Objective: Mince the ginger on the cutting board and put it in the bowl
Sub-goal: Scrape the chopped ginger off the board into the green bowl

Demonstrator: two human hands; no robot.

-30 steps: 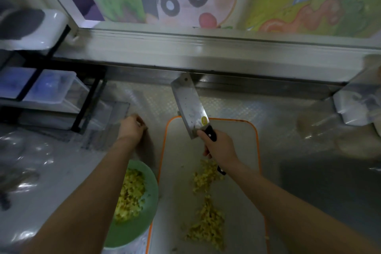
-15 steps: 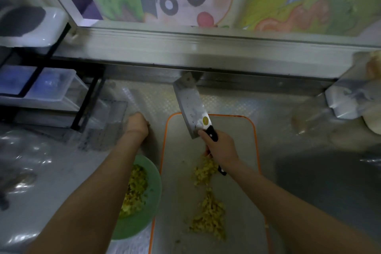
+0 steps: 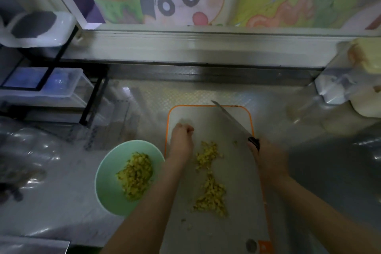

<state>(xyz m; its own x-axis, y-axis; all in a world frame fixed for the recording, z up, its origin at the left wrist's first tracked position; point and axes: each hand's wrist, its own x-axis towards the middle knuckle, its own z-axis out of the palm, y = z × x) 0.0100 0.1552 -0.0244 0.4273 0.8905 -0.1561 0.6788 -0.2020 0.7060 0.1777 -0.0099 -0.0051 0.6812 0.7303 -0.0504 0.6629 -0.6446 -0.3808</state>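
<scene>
Head view: right hand (image 3: 268, 159) grasps cleaver (image 3: 233, 119), blade over cutting board (image 3: 198, 117) far-right corner. Left hand (image 3: 182, 142) curled, seemingly empty, at board's left edge. Minced ginger (image 3: 212, 196) mid-board; more in green bowl (image 3: 107, 163) beside board's left edge. Best: gather piles on flat blade.

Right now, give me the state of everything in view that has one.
cutting board, flat on the counter
ginger on the board, minced, two heaps
bowl, upright, partly filled with minced ginger
knife, blade slanted over the board's far right part
right hand, grips the knife handle
left hand, fingers curled, on the board, nothing seen in it
</scene>
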